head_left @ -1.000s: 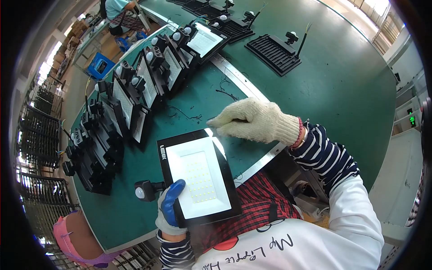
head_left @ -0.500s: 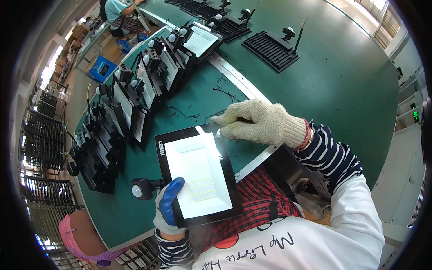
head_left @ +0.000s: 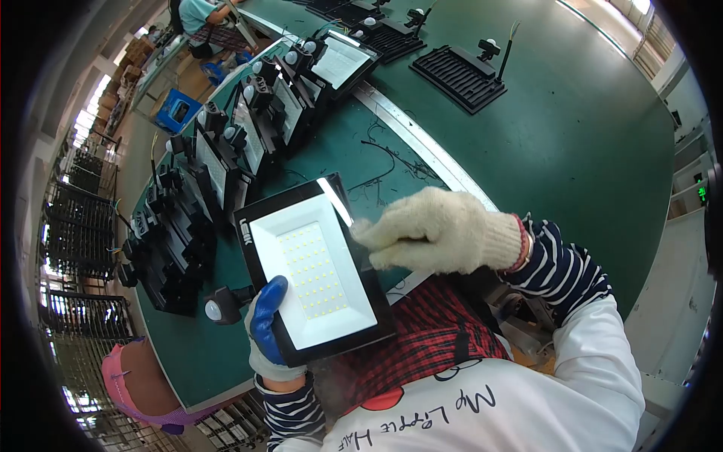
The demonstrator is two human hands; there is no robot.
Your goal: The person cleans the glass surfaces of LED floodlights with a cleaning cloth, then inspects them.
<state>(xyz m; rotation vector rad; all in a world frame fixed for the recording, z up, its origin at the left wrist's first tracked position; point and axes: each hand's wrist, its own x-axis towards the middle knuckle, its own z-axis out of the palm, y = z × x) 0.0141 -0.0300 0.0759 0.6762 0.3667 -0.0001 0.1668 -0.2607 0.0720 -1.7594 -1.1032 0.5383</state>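
A black-framed LED floodlight with a white reflector and rows of yellow chips is tilted up in front of my body, its lit face towards me. My left hand, in a blue-coated glove, grips its lower left edge, thumb on the face. Beside that hand, a black motion sensor with a white dome sticks out from the lamp. My right hand, in a cream knitted glove, is at the lamp's right edge with fingers pinched together; I cannot tell what is between them.
Several similar floodlights stand in leaning rows along the left of the green table. A finned black lamp housing lies at the back right. Black wire scraps lie near a metal strip. Another person sits far left.
The floodlight has shifted left and slightly up and turned counterclockwise, with my left hand moving along. My right hand has come down a little and stays by its right edge.
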